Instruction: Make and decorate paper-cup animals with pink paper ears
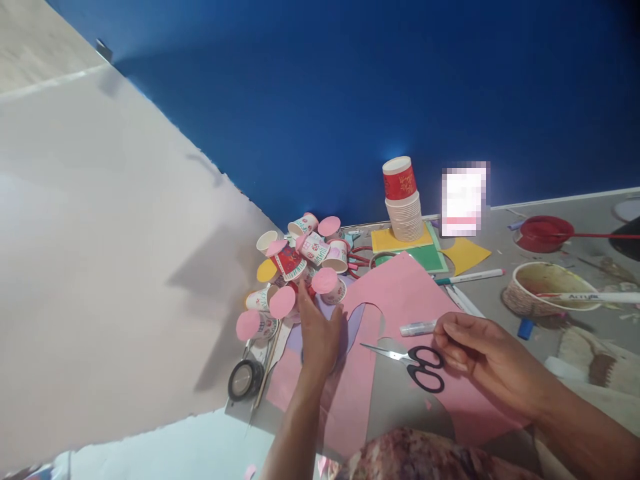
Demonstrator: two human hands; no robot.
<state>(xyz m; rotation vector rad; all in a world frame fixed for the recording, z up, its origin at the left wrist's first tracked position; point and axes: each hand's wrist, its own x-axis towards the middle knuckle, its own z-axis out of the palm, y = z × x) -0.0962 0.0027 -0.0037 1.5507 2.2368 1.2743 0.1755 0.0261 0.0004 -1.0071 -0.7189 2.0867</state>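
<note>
My left hand (321,330) reaches into a cluster of small paper cups, index finger and thumb apart, close to a red patterned cup (289,261) and a cup with a pink disc (327,281) on its end. Its other fingers are partly hidden, and I see nothing held in it. Closed around one end of a short translucent glue tube (417,329) is my right hand (475,353). Black-handled scissors (407,360) lie just left of that hand, blades slightly parted, over pink paper (400,283) with curved cut-outs.
A tall stack of paper cups (404,217) stands on yellow and green sheets by the blue wall (350,100). To the right are a red strainer (544,233), a round container (520,303) with a white marker across it, and cloth. Black tape (245,380) sits near the left edge.
</note>
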